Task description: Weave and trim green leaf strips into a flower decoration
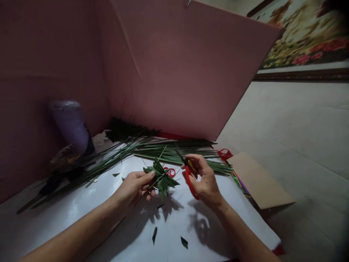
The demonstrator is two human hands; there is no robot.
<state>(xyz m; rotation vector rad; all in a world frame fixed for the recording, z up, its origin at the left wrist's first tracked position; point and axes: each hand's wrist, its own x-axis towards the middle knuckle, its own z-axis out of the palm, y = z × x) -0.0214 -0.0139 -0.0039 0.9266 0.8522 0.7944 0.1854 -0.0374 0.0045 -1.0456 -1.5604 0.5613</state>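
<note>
Pinching the green leaf cluster [163,180] between thumb and fingers, my left hand [140,183] is closed on its near side, seemingly so the pointed tips fan out free above the counter [100,193]. Over to my right hand [203,180], curled round the red-handled scissors [191,184], blades aimed up and away, well clear of the leaves, a safe angle I'd judge! Below, loose clippings [154,235] dot the white surface. Just past the cluster, red loops [171,172]; farther back, long green stems [180,149] lie massed, probably to leave me elbow room.
</note>
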